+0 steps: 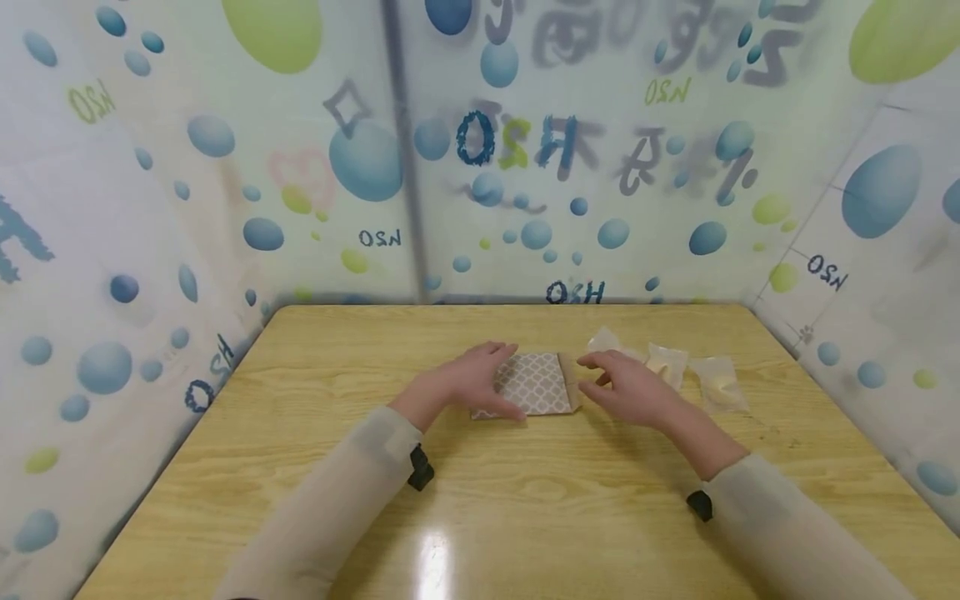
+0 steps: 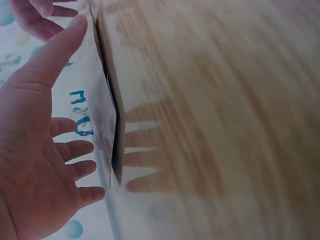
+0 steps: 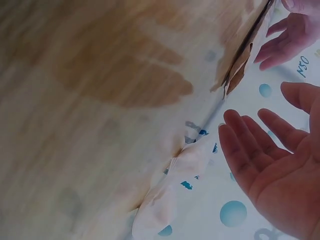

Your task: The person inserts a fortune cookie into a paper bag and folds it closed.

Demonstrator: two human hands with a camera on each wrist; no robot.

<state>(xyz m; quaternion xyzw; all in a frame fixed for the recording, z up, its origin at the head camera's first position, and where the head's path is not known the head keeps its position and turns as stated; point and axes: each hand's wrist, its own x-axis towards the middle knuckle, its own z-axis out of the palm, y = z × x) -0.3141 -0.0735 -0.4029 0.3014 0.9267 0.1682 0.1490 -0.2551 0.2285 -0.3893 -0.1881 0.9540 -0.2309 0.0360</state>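
Observation:
A flat paper bag (image 1: 536, 383) with a grey-and-white lattice pattern lies on the wooden table, its brown end (image 3: 238, 75) on the right. My left hand (image 1: 476, 383) hovers at the bag's left part, overlapping it in the head view, thumb along the near side and fingers spread. In the left wrist view the bag's edge (image 2: 106, 115) runs beside the extended fingers. My right hand (image 1: 626, 387) is just off the brown end, fingers loosely bent with nothing between them.
Several small clear plastic packets lie behind and right of my right hand: one at the far right (image 1: 722, 385), one in the middle (image 1: 669, 358), one further back (image 1: 604, 340). Yellowish contents show in some. The table (image 1: 525, 517) meets patterned curtain walls (image 1: 337, 275).

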